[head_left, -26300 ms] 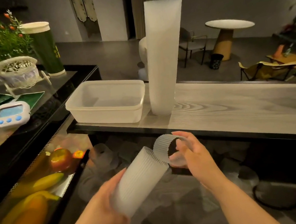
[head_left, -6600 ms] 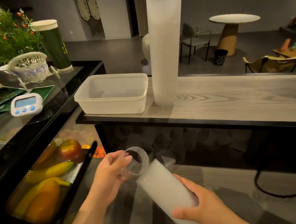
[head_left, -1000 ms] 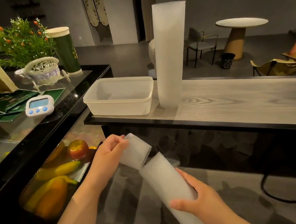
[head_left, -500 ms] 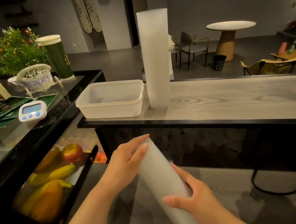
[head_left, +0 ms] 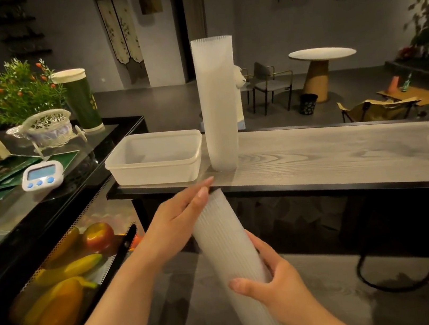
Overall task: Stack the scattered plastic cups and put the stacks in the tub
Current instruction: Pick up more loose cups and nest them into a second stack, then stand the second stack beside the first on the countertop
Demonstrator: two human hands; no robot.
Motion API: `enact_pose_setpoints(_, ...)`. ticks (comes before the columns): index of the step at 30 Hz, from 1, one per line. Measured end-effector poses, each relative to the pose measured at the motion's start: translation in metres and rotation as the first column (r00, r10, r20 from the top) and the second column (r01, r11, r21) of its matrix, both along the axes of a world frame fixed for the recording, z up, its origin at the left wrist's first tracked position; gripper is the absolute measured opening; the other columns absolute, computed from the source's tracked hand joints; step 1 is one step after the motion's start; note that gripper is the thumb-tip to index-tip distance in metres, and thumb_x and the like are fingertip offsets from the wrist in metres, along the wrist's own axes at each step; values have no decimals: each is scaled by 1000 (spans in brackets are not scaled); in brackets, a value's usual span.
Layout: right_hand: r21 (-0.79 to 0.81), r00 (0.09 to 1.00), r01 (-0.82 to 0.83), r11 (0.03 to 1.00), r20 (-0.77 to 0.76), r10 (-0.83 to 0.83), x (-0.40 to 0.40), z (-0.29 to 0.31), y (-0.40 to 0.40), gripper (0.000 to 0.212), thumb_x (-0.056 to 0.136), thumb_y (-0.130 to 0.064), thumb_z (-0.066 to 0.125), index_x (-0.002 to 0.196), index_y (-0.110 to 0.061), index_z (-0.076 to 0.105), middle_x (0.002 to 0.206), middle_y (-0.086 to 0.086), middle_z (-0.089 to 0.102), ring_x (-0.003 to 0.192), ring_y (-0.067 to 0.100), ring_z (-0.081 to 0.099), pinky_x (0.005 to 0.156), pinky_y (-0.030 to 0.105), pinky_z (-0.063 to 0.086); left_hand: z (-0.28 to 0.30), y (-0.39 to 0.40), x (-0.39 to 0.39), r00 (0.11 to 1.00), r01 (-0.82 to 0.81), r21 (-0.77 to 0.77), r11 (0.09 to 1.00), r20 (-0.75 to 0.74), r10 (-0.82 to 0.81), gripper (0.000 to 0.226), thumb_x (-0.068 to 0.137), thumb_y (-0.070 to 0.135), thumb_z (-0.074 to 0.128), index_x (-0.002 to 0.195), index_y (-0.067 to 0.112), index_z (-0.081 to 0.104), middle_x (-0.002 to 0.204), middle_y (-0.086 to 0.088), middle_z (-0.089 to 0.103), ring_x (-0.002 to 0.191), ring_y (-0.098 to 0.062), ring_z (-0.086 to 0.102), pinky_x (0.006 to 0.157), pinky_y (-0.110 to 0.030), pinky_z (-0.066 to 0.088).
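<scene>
Now the right hand (head_left: 277,289) grips a tilted stack of ribbed cups (head_left: 228,246); the left hand (head_left: 177,220) presses its top with straight fingers. Farther off, the tub (head_left: 124,164) seems empty beside a tall stack (head_left: 216,100) on the desk (head_left: 345,154).

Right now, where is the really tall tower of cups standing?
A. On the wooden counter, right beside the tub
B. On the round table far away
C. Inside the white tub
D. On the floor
A: the tall cup stack stands upright on the wooden counter, just right of the tub, which holds no cups.
</scene>
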State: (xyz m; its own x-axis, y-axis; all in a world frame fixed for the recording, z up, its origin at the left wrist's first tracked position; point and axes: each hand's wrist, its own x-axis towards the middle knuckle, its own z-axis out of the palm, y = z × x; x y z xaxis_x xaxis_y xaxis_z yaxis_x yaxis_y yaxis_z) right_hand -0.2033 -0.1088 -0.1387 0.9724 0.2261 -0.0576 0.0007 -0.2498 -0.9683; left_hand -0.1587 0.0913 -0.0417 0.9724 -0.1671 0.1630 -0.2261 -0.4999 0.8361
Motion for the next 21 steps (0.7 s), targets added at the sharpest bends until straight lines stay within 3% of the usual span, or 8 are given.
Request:
enact_pose_setpoints(2, 8, 1000, -11, 1000, 3, 11, 8, 11, -3, 96, 63, -51, 87, 136, -63, 27, 122, -24, 56, 106, -6, 59, 86, 21, 54, 11, 6, 11, 996, -60, -173, 983, 48, 69, 50, 91, 72, 38, 137, 52, 46, 134, 24, 56, 117, 5, 57, 95, -27, 46)
enact_pose_setpoints(4, 14, 1000, 18, 1000, 23, -19, 20, 29, -11, 100, 66, -41, 88, 139, -53, 21, 115, -17, 59, 101, 0, 63, 80, 19, 54, 25, 10, 19, 981, -143, -292, 946, 86, 174, 55, 91, 69, 41, 137, 40, 50, 134, 15, 58, 114, -4, 62, 91, -33, 54)
enact_pose_setpoints(6, 61, 992, 81, 995, 95, -87, 35, 54, -21, 84, 69, -35, 88, 133, -45, 33, 112, -14, 62, 101, 5, 65, 75, 19, 55, 36, 12, 24, 960, -210, -369, 905, 99, 263, 50, 97, 59, 42, 135, 29, 54, 132, 10, 60, 113, -10, 64, 90, -40, 57)
enact_pose_setpoints(8, 116, 962, 164, 980, 200, -185, 54, 86, -31, 63, 71, -36, 85, 121, -38, 47, 111, -13, 64, 102, 9, 66, 71, 17, 56, 40, 12, 27, 945, -257, -401, 879, 86, 315, 41, 101, 47, 42, 132, 24, 56, 129, 9, 61, 112, -12, 64, 89, -43, 58)
enact_pose_setpoints(11, 211, 864, 271, 939, 377, -334, 86, 138, -45, 69, 67, -47, 78, 127, -28, 49, 116, -13, 64, 105, 8, 66, 76, 23, 59, 38, 13, 31, 930, -299, -394, 869, 82, 357, 34, 101, 42, 47, 128, 25, 59, 124, 13, 62, 108, -11, 65, 86, -40, 59)
enact_pose_setpoints(14, 245, 758, 357, 901, 487, -433, 119, 177, -55, 69, 72, -47, 79, 127, -29, 43, 118, -15, 60, 104, 7, 64, 77, 20, 57, 30, 17, 33, 918, -336, -422, 842, 55, 394, 28, 99, 40, 53, 123, 29, 61, 120, 14, 62, 106, -10, 66, 85, -38, 59)
enact_pose_setpoints(17, 127, 716, 442, 888, 546, -435, 156, 191, -57, 74, 74, -49, 79, 132, -25, 41, 120, -13, 57, 105, 7, 61, 79, 19, 52, 21, 19, 34, 901, -396, -429, 812, -12, 433, 23, 99, 36, 55, 120, 28, 62, 120, 7, 64, 104, -12, 66, 85, -39, 59)
enact_pose_setpoints(21, -103, 776, 491, 865, 502, -381, 197, 167, -49, 82, 73, -52, 79, 138, -22, 40, 128, -3, 58, 107, 13, 55, 92, 34, 51, 11, 22, 34, 896, -423, -402, 812, -56, 440, 22, 98, 32, 57, 119, 27, 63, 115, 6, 66, 102, -12, 67, 83, -37, 59)
